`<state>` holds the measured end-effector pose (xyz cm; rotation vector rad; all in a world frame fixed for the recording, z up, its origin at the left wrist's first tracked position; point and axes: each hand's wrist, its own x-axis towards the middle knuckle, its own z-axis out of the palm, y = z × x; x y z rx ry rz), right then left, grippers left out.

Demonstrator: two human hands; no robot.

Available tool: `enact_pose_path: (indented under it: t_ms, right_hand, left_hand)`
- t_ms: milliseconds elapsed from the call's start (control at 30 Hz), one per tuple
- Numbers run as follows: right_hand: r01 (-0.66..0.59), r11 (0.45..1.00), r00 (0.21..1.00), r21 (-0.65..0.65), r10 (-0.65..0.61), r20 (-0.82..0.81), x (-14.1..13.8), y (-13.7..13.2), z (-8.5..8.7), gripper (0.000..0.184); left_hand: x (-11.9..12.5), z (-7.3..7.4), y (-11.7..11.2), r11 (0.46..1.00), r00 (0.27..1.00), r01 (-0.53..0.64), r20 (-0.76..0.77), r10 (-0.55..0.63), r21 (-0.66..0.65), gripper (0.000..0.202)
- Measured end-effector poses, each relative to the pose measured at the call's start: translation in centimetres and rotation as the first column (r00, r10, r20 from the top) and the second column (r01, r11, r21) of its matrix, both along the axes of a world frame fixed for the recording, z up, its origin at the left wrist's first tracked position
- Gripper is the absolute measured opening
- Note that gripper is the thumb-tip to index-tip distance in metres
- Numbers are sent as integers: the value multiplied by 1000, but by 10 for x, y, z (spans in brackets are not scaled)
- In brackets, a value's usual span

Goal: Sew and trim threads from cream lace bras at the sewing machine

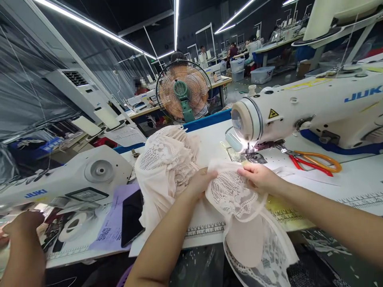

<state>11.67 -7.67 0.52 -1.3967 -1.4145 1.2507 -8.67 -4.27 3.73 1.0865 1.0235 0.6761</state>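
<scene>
A pale lace bra (231, 191) is stretched between my two hands in front of the sewing machine (269, 115), one cup hanging over the table's front edge. My left hand (203, 179) pinches its upper edge on the left. On the right, my right hand (257, 175) pinches the same edge between thumb and fingers. The lit needle area (249, 153) lies just beyond the fabric. Left of my hands rises a pile of similar pale lace pieces (167, 167). Scissors-like nippers (314, 161) with orange and red handles rest right of the needle area.
A black phone (132, 217) lies on a purple printed sheet (110, 223). At left stands another sewing machine (74, 175), with a co-worker's arm (25, 239) beside it. A large fan (184, 91) stands behind the table. Measuring tape markings (206, 230) run along the front edge.
</scene>
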Motion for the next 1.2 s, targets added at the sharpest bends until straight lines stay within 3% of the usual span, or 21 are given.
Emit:
enact_pose_path:
  t_ms: [133,300,433,700,1100,1200]
  right_hand:
    - [-12,997,969,-81,-8,-249,-9,4,-14,59]
    - [-42,999,994,5,42,-97,-9,-4,-18,53]
    - [-54,998,997,11,54,-47,-9,-6,-13,48]
    - [-35,999,999,37,35,-1,-10,-7,-12,41]
    - [-19,997,976,-73,2,-219,-3,-9,-13,44]
    - [-90,992,977,-83,72,-199,-1,-10,-15,43]
  left_hand:
    - [-2,-1,2,1000,995,23,-95,-22,10,38]
    - [-8,2,3,984,930,174,-324,-174,-30,28]
    - [-8,4,4,976,900,218,-387,-201,-2,31]
    - [-6,5,4,969,897,246,-383,-219,22,37]
    - [-8,7,0,979,943,206,-267,-200,-5,43]
    - [-9,7,0,969,939,244,-239,-246,-42,45]
